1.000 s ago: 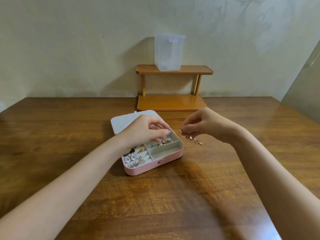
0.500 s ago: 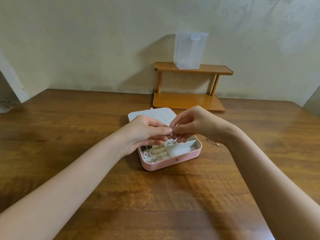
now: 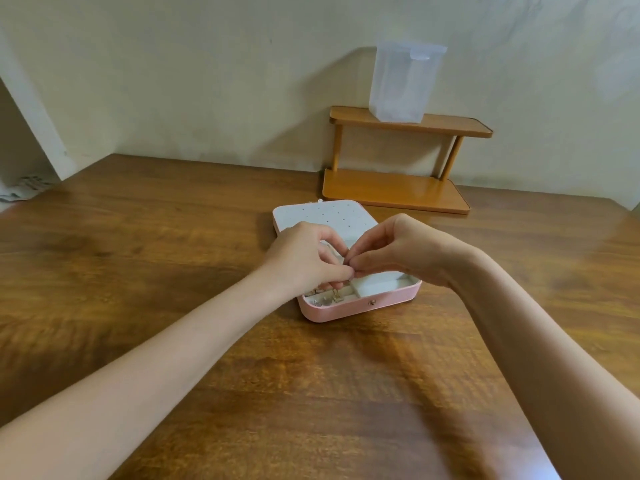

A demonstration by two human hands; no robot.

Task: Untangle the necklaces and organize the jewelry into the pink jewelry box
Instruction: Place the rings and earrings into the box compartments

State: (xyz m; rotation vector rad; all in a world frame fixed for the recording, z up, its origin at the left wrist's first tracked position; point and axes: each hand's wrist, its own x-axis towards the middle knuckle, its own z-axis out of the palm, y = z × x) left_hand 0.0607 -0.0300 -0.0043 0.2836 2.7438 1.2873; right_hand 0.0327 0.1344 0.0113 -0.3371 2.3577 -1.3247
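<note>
Your left hand (image 3: 304, 258) and right hand (image 3: 398, 251) meet fingertip to fingertip above open pink jewelry box (image 3: 360, 308), both pinching something tiny; cannot tell what.

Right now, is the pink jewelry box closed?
No, the pink jewelry box lies open, its white lid folded back and earrings showing inside.

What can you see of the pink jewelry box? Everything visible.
The pink jewelry box lies open and flat on the wooden table, a small metal snap on its front wall. The lining looks pale grey; its lid, folded back, shows rows of small holes. Dividers form compartments: the near left ones hold small earrings, the right one looks bare. The left hand and right hand meet over it, hiding the middle.
</note>
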